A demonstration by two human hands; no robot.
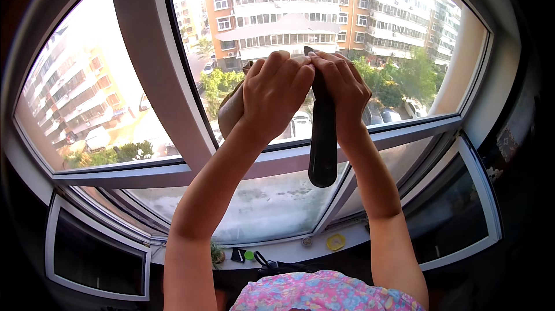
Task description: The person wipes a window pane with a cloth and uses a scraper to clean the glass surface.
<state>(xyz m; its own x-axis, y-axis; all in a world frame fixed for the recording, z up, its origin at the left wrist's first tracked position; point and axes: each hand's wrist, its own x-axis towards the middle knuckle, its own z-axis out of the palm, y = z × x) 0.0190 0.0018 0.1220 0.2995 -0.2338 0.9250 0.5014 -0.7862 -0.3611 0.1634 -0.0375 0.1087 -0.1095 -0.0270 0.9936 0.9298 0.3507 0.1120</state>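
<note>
Both my hands are raised in front of the window glass, fingertips meeting. My left hand (277, 89), back towards me, is closed on a rounded beige-grey object (230, 109), which shows only along the hand's left side. My right hand (344, 81) grips a black-handled tool (323, 146) near its upper end. The smooth rounded handle hangs down towards me, and a dark tip shows above the fingertips. The fingers hide the middle of the tool, so its exact kind is unclear.
A window frame (143, 50) surrounds the panes. Casement sashes stand swung inward at left (97, 250) and right (451, 207). On the white sill (318, 248) are a potted plant (218, 255), a green lid (249, 255) and a yellow dish (335, 242). A black strapped item (277, 265) lies near my body.
</note>
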